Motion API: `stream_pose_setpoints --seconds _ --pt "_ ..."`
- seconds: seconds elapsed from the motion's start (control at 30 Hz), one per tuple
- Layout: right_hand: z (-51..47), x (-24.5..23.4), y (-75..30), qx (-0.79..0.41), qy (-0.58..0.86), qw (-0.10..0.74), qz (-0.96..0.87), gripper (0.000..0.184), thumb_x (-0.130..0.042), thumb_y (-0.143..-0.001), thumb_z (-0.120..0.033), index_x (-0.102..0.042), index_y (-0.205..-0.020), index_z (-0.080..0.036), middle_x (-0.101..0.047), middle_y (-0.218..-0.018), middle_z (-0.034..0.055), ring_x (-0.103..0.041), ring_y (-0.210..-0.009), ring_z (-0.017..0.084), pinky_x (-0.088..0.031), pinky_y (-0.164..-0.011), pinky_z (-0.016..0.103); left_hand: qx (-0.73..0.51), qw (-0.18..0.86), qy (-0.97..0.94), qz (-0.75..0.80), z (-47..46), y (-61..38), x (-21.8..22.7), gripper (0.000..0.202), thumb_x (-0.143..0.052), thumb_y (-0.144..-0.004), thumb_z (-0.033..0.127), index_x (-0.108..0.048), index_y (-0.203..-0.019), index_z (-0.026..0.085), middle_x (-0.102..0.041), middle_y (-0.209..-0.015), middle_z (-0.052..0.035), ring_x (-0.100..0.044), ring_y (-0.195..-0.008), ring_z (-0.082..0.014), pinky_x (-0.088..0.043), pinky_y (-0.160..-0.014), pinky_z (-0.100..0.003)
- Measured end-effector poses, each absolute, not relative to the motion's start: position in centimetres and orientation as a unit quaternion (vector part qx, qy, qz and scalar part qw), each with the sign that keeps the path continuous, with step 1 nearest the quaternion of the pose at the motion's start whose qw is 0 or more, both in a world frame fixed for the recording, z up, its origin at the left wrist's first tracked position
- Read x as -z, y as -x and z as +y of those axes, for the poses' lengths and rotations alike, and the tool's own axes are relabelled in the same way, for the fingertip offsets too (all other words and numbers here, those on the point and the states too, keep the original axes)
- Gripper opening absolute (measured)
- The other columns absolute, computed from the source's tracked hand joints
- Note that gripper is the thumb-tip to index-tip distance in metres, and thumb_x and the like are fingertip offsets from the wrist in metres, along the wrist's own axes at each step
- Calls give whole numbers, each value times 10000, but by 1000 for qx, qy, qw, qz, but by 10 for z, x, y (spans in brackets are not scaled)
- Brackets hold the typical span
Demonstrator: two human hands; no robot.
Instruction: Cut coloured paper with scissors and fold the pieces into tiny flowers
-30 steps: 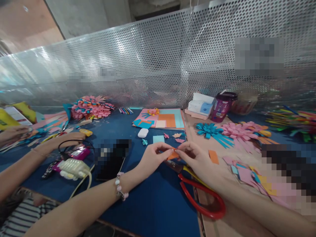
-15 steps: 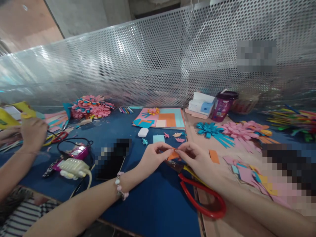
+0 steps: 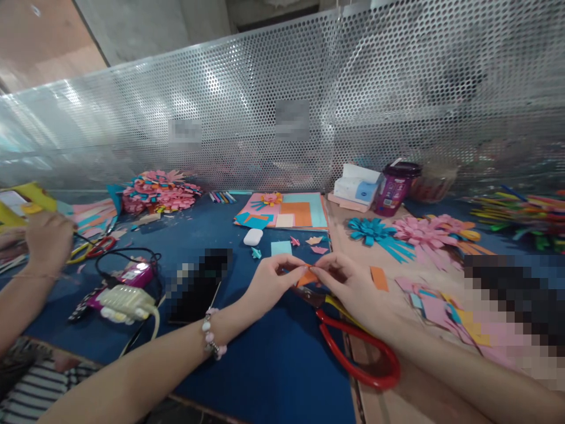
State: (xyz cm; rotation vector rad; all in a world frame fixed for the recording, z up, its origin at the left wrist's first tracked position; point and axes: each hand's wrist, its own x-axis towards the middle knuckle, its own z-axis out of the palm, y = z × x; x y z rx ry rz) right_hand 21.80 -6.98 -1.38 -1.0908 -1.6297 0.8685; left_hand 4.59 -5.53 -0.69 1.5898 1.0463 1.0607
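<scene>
A small piece of orange paper is pinched between the fingertips of my left hand and my right hand. Both hands are closed on it above the blue tabletop. Under my right hand lies a pair of scissors with red and yellow handles, its blades partly hidden by the paper and fingers. A light blue paper square sits just beyond my left hand. Small folded pieces in blue and pink rest near it. Another orange paper strip is beside my right hand on the cardboard.
To the left are a phone, cables and a pale charger. Stacked coloured paper, a white earbud case, a purple cup and paper flowers stand farther back. A co-worker's hand is at far left.
The view has shifted slightly, so most things appear a little farther left. Both hands still pinch the orange paper in nearly the same pose.
</scene>
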Motion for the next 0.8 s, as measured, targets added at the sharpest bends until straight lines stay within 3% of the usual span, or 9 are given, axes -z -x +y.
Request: stream_pose_setpoints --seconds 0.27,0.43,0.8 --pt "-70 10 -216 -414 447 438 -661 232 -569 -820 -395 -589 -944 -200 -654 -912 29 -625 -838 165 -506 -709 280 -439 419 -661 440 -55 -44 9 226 -594 -771 348 -679 -829 146 -686 -822 -61 -621 -723 -162 -502 -662 -262" --pt "-71 5 -216 -467 453 413 -638 236 -587 -793 -426 -623 -846 -198 -667 -765 1 -633 -662 147 -502 -575 253 -448 391 -665 452 -56 -44 7 217 -595 -773 350 -680 -833 159 -698 -845 -62 -629 -742 -172 -502 -678 -268" --pt "-69 6 -218 -463 475 438 -607 258 -638 -745 -420 -673 -748 -164 -679 -705 24 -620 -668 154 -481 -596 253 -468 405 -652 439 -58 -46 6 199 -609 -773 342 -685 -826 165 -698 -847 -48 -622 -766 -165 -491 -719 -265"
